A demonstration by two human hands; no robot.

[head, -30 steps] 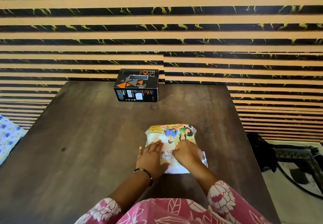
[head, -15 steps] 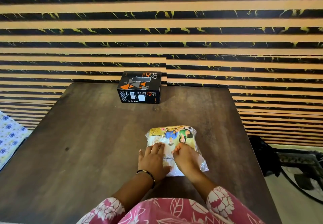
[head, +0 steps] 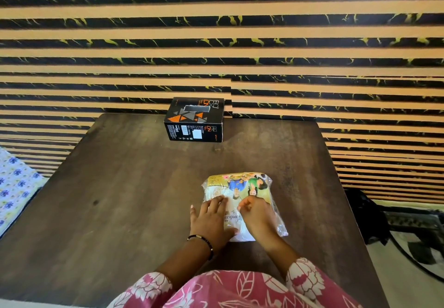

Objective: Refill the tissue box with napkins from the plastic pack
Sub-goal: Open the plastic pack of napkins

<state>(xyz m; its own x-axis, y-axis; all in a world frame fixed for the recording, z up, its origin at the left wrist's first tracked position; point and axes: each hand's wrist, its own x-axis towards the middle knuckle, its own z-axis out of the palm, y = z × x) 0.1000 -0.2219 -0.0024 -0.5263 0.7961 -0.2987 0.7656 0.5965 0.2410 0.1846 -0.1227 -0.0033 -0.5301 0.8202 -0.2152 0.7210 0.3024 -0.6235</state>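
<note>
Left hand (head: 211, 221) flat on plastic pack (head: 240, 197) – right hand (head: 257, 214) pinching wrap; tissue box (head: 194, 121) apart.

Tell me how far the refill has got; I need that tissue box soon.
Nothing looks done. The plastic pack appears unopened; the left hand lies flat on it while the right hand pinches at its wrap. The tissue box waits untouched at the table's far edge. Opening, transferring napkins remain.

A dark brown wooden table (head: 125, 202) is carrying a black cardboard tissue box (head: 195, 120) at its far edge and a clear plastic napkin pack (head: 242, 187) nearer.
</note>
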